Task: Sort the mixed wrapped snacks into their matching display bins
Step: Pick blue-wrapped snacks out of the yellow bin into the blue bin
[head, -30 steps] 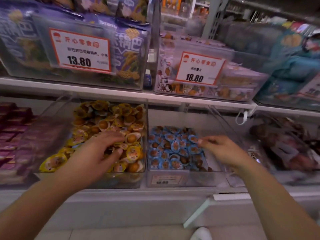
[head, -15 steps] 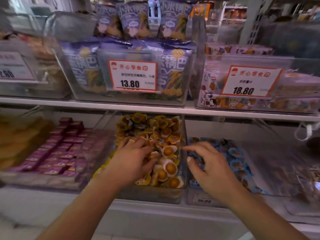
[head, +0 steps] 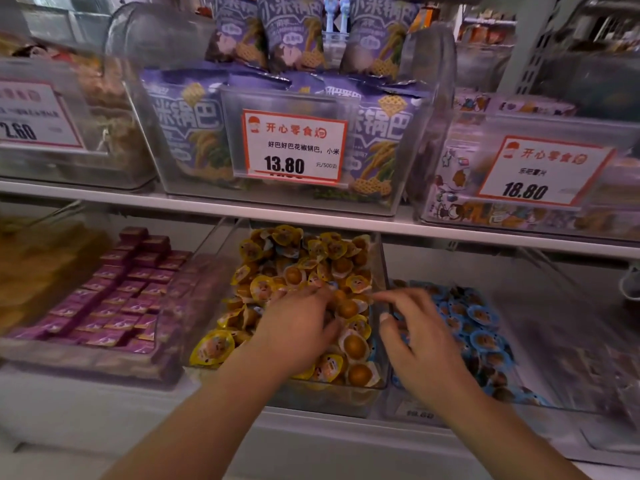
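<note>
A clear bin [head: 329, 398] on the lower shelf is heaped with yellow-wrapped round snacks [head: 294, 258]. To its right, another clear bin [head: 419, 412] holds blue-wrapped snacks [head: 481, 317]. My left hand [head: 298, 330] rests on the yellow pile, fingers stretched forward into the wrappers with blurred tips. My right hand [head: 419, 341] hovers over the wall between the two bins. Its fingers are spread and point left toward the yellow pile, with nothing visible in them. A small bluish wrapper [head: 333, 284] shows among the yellow ones, just beyond my left fingertips.
A bin of purple wrapped bars [head: 114, 299] sits to the left. The white upper shelf [head: 311, 220] overhangs the lower bins and carries bins of purple snack bags [head: 194, 133] with a 13.80 price tag [head: 294, 147] and an 18.80 tag [head: 540, 171].
The view has swung left and closer to the yellow bin. My right hand has crossed from the blue bin toward the yellow one. My left hand has stayed on the yellow pile.
</note>
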